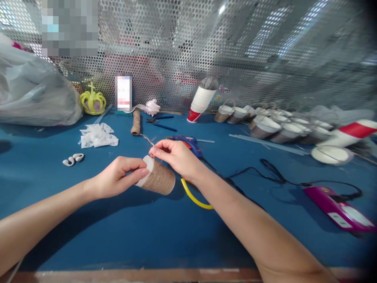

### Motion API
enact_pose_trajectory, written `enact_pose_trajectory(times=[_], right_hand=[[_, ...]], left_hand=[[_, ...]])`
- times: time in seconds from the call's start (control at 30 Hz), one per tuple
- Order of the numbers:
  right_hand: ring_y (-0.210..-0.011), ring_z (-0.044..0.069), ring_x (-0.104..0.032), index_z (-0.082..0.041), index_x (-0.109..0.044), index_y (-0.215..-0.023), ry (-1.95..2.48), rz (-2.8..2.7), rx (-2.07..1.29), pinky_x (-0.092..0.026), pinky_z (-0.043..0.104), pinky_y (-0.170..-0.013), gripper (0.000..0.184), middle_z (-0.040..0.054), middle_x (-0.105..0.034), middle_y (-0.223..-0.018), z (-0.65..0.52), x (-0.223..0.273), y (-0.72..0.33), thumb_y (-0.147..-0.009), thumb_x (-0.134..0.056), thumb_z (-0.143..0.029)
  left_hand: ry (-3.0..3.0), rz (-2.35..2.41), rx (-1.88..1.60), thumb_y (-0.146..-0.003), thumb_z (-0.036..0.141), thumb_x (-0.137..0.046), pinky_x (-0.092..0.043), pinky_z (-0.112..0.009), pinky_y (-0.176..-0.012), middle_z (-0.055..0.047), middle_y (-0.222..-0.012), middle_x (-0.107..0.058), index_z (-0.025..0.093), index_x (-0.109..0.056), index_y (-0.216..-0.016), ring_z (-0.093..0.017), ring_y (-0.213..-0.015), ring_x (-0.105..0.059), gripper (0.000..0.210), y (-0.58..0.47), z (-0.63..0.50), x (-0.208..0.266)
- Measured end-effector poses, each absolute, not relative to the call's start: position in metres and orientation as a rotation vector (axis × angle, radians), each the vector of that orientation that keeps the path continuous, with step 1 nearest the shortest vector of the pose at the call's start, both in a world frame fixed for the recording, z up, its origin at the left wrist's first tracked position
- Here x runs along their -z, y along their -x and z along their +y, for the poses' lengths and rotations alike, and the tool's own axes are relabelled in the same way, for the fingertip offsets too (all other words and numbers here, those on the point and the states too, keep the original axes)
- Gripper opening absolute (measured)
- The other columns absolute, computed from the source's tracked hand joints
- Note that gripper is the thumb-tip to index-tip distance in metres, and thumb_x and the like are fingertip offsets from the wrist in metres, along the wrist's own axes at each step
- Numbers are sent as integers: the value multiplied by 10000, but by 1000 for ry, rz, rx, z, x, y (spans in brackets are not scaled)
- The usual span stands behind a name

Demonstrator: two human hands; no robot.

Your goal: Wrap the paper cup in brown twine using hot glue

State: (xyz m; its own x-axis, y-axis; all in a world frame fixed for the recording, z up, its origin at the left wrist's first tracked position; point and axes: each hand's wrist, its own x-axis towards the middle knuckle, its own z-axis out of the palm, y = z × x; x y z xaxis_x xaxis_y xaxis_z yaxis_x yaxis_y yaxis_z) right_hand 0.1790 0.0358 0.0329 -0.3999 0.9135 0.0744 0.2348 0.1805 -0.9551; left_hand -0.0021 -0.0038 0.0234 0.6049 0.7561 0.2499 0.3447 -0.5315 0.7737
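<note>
A paper cup [159,177] wrapped in brown twine lies tilted in my left hand [118,177], whose thumb and fingers pinch its white rim end. My right hand [173,155] is closed on the twine [149,139] just above the cup. From there the strand runs back to a twine roll [136,122] standing on the blue table. Beyond my right hand lies a blue glue gun [188,144], partly hidden by it. A curved yellow piece [196,199] rests beneath my right forearm.
Pliers [161,122], white lace [98,135] and a phone [123,92] sit farther back. A cup stack [202,100] leans near the mesh. Several wrapped cups [265,127] stand right, beyond a purple power strip [338,208] with a black cable. A plastic bag [35,86] fills the left.
</note>
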Motion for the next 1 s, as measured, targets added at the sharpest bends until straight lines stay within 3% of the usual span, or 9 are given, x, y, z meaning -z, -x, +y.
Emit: enact_pose_trajectory(times=[0.77, 1.0], right_hand=[[-663, 111, -526, -148, -612, -744, 1126, -1836, -1213, -400, 255, -652, 221, 7, -612, -722, 31, -33, -177, -754, -599, -369], [-753, 143, -587, -148, -615, -843, 1240, -1826, -1449, -457, 250, -605, 482, 75, -639, -848, 34, -39, -194, -797, -434, -593]], left_hand=[[-2081, 871, -768, -859, 286, -402, -300, -182, -463, 34, -550, -393, 126, -485, -627, -74, -511, -338, 294, 2, -5, -25], [-1823, 966, -892, -840, 327, -417, -324, -179, -463, 35, -547, -407, 138, -472, -623, -74, -508, -368, 293, 0, 2, -22]])
